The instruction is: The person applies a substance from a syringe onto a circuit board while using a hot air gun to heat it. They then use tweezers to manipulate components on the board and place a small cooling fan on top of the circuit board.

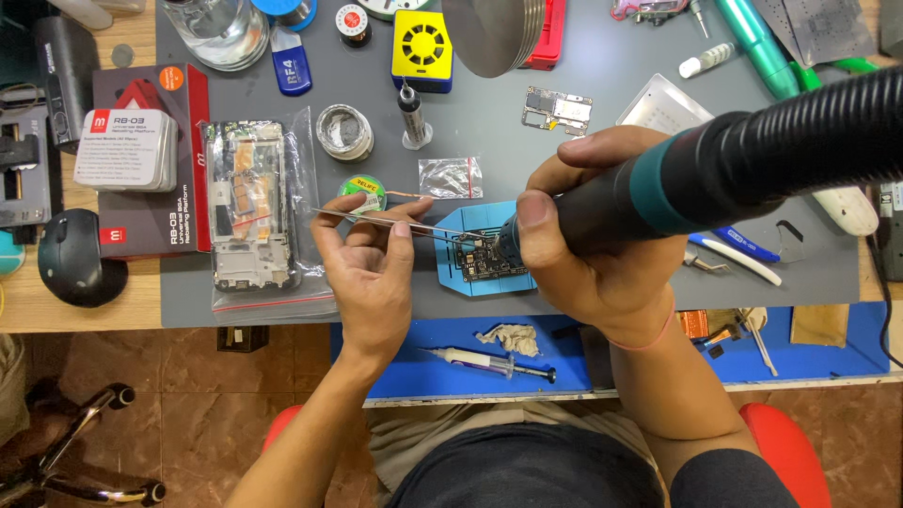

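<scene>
So the little dark circuit board (486, 260) is sitting on a blue holder (470, 246) near the front edge of the grey work mat (602, 169), pretty much dead centre between the two hands. The right hand (593, 240) is just to the right of the board and partly over it, fist wrapped tight around the black handle of a hot air tool (715, 169), thumb lying along the near side, with the nozzle end pointing down-left right at the board; can't really see the tip itself since the thumb and handle cover it. That forearm comes up from the bottom right with a thin band on the wrist, and the tool's ribbed hose runs off toward the top right corner. The left hand (376, 259) is just left of the board, palm down, fingers pinching a pair of thin metal tweezers (395, 222) that lie nearly flat, the points reaching right to the board's top left corner. The left forearm angles up from the bottom centre. Further out, there's a phone frame in a clear bag (252, 212) on the left of the mat, a small round tin (344, 132) and a yellow fan block (421, 49) up top, and a syringe (489, 361) lying on the blue tray (414, 372) in front of the mat.
</scene>
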